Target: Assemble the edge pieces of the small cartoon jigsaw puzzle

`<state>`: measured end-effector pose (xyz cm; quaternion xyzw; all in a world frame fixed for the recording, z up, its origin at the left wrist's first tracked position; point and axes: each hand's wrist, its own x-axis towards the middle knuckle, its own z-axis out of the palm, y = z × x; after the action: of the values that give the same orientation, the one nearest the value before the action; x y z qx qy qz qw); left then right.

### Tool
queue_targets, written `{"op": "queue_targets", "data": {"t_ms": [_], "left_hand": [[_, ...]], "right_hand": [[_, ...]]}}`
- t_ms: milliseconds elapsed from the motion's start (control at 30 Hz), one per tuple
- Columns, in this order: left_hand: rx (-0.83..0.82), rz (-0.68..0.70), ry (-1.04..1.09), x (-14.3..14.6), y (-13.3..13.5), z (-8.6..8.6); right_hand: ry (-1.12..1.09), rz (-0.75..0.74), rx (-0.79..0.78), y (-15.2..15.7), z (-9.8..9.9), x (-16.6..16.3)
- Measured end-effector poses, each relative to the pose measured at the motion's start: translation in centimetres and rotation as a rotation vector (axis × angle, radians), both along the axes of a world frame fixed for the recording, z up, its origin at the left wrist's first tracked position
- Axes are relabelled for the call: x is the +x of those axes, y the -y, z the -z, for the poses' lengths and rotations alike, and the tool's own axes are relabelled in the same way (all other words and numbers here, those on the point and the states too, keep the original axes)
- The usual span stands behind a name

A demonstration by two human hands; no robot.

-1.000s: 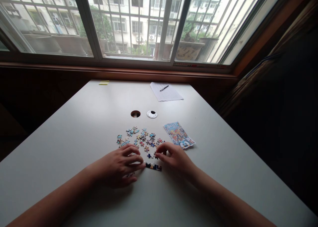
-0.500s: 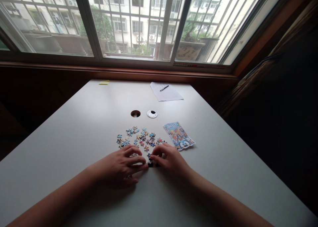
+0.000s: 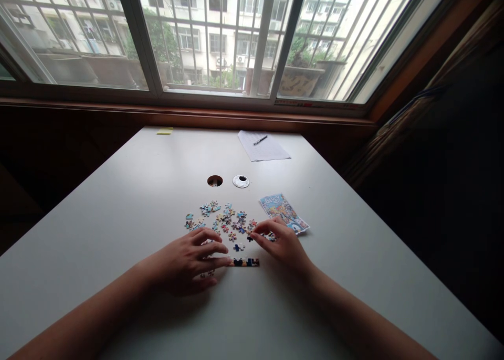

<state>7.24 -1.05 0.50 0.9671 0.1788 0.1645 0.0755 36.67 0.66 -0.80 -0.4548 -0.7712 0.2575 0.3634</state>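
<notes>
The left hand (image 3: 191,263) is held low over the white table (image 3: 118,234), its fingers spread and loosely curved, and the left end of a joined strip of jigsaw pieces (image 3: 246,263) is met by the tip of its forefinger. A few loose pieces are partly covered by that hand. The right hand (image 3: 285,244) is set well apart from it, thumb and forefinger brought close together; a dark jigsaw piece (image 3: 249,239) is seen at their tips, but whether it is pinched cannot be told. Just above the strip, between the hands, a navy-and-white jigsaw piece (image 3: 238,247) is laid. Beyond these, a heap of mixed loose pieces (image 3: 241,224) is scattered. An illustrated leaflet (image 3: 281,208) is partly hidden behind the right hand. Farther off, a round cable hole (image 3: 214,181) and its cap (image 3: 241,181) are found side by side, and a pen (image 3: 260,140) is rested on paper sheets (image 3: 271,149)
</notes>
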Motion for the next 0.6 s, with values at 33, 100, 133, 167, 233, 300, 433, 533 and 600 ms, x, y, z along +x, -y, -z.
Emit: {"op": "queue_targets", "data": {"t_ms": [33,100,133,167,233,300,433,533,600], "left_hand": [[0.011,-0.012,0.011,-0.2,-0.2,0.2],[0.045,-0.050,0.053,-0.6,-0.6,0.6],[0.058,-0.074,0.078,-0.8,-0.8,0.9],[0.072,-0.099,0.112,-1.0,-1.1,1.1],[0.083,-0.146,0.177,-1.4,-1.6,1.5],[0.086,-0.200,0.241,-1.7,-2.1,1.9],[0.075,-0.279,0.353,-2.2,-2.8,2.0],[0.069,-0.330,0.427,-2.4,-2.9,1.9],[0.065,-0.366,0.461,-2.5,-2.9,1.8]], "right_hand": [[-0.003,0.018,-0.004,-0.1,0.0,0.3],[0.000,0.044,-0.013,-0.3,0.1,0.7],[0.004,0.049,-0.015,-0.4,0.1,0.8],[0.008,0.049,-0.018,-0.4,0.2,0.9],[0.018,0.037,-0.025,-0.4,0.2,1.0],[0.025,0.022,-0.032,-0.4,0.2,1.0],[0.028,-0.004,-0.045,-0.3,0.3,0.9],[0.030,-0.016,-0.060,-0.2,0.3,0.9],[0.040,-0.023,-0.065,-0.2,0.3,0.8]]}}
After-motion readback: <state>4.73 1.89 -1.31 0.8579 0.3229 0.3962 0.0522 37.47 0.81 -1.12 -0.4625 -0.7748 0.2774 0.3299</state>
